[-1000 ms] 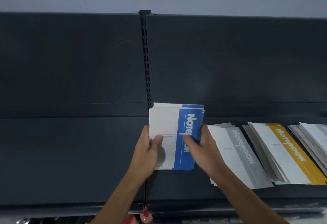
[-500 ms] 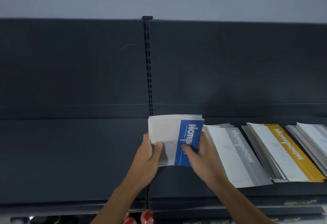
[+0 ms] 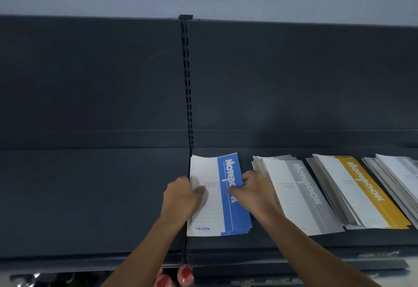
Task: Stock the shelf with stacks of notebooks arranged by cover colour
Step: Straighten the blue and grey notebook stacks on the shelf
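Note:
A stack of blue-and-white notebooks (image 3: pixel 217 214) lies flat on the dark shelf (image 3: pixel 90 196), just right of the centre seam. My left hand (image 3: pixel 183 198) grips the stack's left edge, thumb on the white cover. My right hand (image 3: pixel 253 191) rests on the blue band at the stack's right edge, fingers curled over it. To the right lie a grey-banded stack (image 3: pixel 298 196), then a yellow-banded stack (image 3: pixel 362 191), then a pale stack (image 3: pixel 398 173) cut off by the frame edge.
The slotted upright (image 3: pixel 187 83) splits the dark back panel. The shelf's left half holds nothing. Red rounded objects (image 3: pixel 178 275) show below the shelf's front lip (image 3: pixel 294 261).
The blue stack was held tilted up above the shelf; it has come down and now lies flat on the shelf beside the grey stack, both hands still on it.

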`<state>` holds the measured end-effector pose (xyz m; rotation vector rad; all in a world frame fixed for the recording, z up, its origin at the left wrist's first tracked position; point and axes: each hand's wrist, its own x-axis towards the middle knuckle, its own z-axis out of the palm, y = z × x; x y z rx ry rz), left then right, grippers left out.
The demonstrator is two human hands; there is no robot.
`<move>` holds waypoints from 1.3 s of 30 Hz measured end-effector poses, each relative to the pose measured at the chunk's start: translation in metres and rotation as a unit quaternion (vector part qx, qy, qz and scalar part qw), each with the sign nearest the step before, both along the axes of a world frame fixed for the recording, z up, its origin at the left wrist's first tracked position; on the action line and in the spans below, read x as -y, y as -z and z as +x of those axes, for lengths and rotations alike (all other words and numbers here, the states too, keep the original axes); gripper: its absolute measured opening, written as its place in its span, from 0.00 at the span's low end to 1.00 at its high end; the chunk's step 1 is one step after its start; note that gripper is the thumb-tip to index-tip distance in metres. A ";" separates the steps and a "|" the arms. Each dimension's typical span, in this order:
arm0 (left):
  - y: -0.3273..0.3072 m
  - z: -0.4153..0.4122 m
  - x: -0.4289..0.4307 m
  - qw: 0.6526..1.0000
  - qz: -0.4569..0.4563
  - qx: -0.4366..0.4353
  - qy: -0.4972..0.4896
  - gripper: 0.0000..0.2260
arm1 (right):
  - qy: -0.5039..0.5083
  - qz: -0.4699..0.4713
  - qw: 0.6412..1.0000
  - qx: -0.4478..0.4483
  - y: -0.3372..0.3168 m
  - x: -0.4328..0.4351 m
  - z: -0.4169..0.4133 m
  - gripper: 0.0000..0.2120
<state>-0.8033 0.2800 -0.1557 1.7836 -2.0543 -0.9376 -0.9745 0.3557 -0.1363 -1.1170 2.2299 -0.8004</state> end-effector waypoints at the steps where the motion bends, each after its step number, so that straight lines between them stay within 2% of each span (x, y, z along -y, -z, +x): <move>1: 0.003 0.000 0.000 1.000 0.003 0.009 0.004 0.15 | -0.003 0.016 1.000 -0.006 0.005 0.001 -0.001 0.09; 6: 0.009 -0.002 0.000 0.999 -0.017 0.031 0.006 0.15 | 0.004 0.039 0.999 -0.004 0.015 0.004 0.000 0.13; 14: 0.011 -0.007 0.000 0.997 -0.050 0.053 0.020 0.15 | -0.021 0.070 0.995 -0.071 0.018 0.005 0.001 0.09; 22: -0.002 -0.014 -0.006 0.978 -0.117 0.169 0.024 0.18 | -0.057 0.047 0.988 -0.132 0.005 -0.003 -0.001 0.15; 24: -0.013 -0.023 -0.011 0.975 -0.160 0.151 0.015 0.19 | -0.053 0.013 0.989 -0.135 -0.010 -0.006 -0.015 0.12; 26: -0.024 -0.041 -0.019 0.979 -0.184 0.089 0.023 0.20 | -0.037 -0.021 0.989 -0.141 -0.025 -0.014 -0.038 0.10; 28: -0.031 -0.068 -0.031 0.986 -0.160 0.013 0.052 0.18 | -0.004 -0.037 0.986 -0.160 -0.034 -0.029 -0.069 0.14; 31: -0.033 -0.114 -0.054 0.993 -0.053 -0.056 0.084 0.20 | 0.036 0.001 0.983 -0.181 -0.033 -0.052 -0.120 0.20; 33: -0.030 -0.139 -0.067 0.995 0.012 -0.050 0.091 0.24 | 0.038 0.050 0.985 -0.160 -0.027 -0.064 -0.144 0.21; 35: -0.025 -0.157 -0.076 0.996 0.034 -0.007 0.088 0.25 | 0.020 0.081 0.989 -0.120 -0.017 -0.072 -0.158 0.22; 37: -0.021 -0.171 -0.081 0.997 0.044 0.024 0.059 0.27 | -0.006 0.076 0.994 -0.079 -0.006 -0.076 -0.164 0.20; 39: -0.018 -0.180 -0.082 0.998 0.057 0.019 0.020 0.27 | -0.013 0.064 0.997 -0.046 0.001 -0.076 -0.169 0.15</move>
